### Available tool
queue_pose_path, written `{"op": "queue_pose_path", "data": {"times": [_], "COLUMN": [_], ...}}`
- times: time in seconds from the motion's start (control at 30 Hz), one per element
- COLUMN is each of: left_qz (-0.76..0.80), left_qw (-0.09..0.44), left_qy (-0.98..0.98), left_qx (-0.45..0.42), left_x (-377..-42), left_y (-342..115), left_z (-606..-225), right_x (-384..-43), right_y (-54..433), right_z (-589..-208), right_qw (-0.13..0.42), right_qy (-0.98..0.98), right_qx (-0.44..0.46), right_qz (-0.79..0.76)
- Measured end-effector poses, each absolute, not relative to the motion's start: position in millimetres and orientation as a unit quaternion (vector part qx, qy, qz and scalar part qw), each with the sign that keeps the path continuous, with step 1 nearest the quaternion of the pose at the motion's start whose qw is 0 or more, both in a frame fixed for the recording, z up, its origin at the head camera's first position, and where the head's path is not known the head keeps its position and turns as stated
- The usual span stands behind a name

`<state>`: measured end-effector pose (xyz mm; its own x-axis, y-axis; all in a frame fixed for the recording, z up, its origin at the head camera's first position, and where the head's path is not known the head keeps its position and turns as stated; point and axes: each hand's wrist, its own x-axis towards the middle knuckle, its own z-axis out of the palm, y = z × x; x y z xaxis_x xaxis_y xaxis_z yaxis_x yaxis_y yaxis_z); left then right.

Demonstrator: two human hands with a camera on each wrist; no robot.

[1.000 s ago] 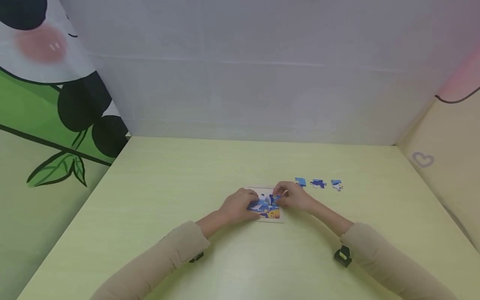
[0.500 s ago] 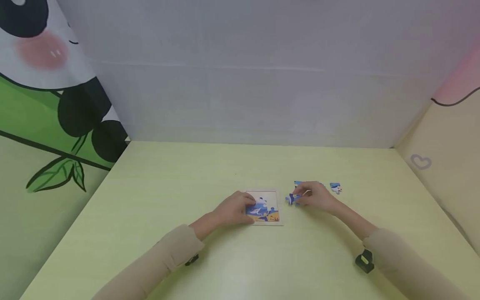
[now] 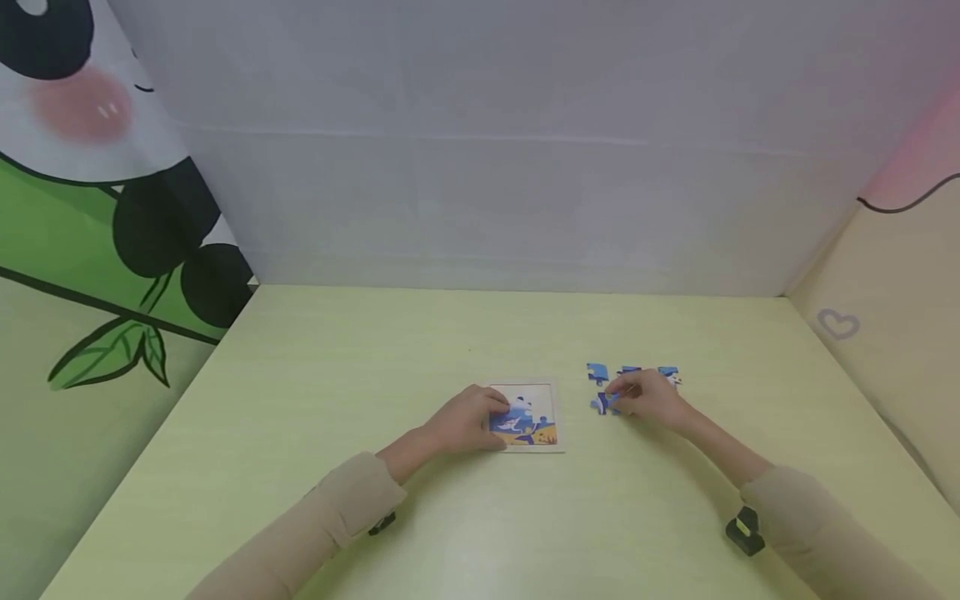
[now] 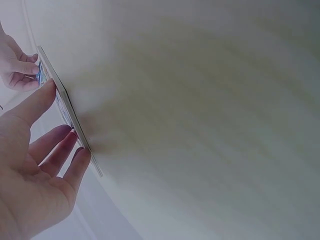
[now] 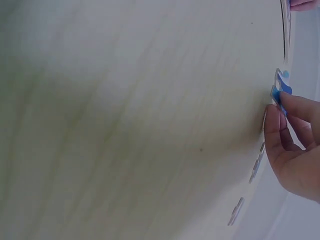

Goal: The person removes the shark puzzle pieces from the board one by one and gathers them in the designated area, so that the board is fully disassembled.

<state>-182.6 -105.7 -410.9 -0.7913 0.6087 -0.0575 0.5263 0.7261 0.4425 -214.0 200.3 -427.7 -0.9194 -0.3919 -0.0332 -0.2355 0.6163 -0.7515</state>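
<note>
Two hands are at work near the centre of the frame. The left hand (image 3: 474, 419) grips one puzzle board (image 3: 560, 421) by its left side, thumb at the near corner and fingers over the picture. The board lies flat, just below and right of the frame's middle, with blue, white and yellow pieces filling its lower part; their number is too small to count.

To its right, the right hand (image 3: 651, 398) pinches one blue-and-white puzzle piece (image 3: 602, 404) between thumb and fingers, and in the right wrist view this piece stands tilted. Three more loose pieces (image 3: 597, 372) sit in a row above it, the middle and right ones partly hidden by the right hand, making four outside the board.

Two beige sleeves (image 3: 832, 521) enter from the lower left and lower right, each with one dark device (image 3: 745, 532) at the wrist. One pale yellow table (image 3: 360, 350) spans the lower half. Three upright panels (image 3: 480, 183) surround it: grey behind, painted at left and right, the right one bearing one heart outline (image 3: 837, 324).
</note>
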Motion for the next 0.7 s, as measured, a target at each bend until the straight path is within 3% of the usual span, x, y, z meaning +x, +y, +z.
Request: {"op": "queue_pose_path", "data": {"times": [0.7], "left_qz": [0.204], "left_qw": [0.106], "left_qy": [0.925], "left_qx": [0.303], "left_x": [-181.9], "left_y": [-106.3], "left_z": [-408.3], "right_x": [-216.7], "right_y": [192.0], "right_z": [-432.2], "right_qw": [0.103], "right_qy": [0.908], "right_qx": [-0.175], "right_qz": [-0.367]}}
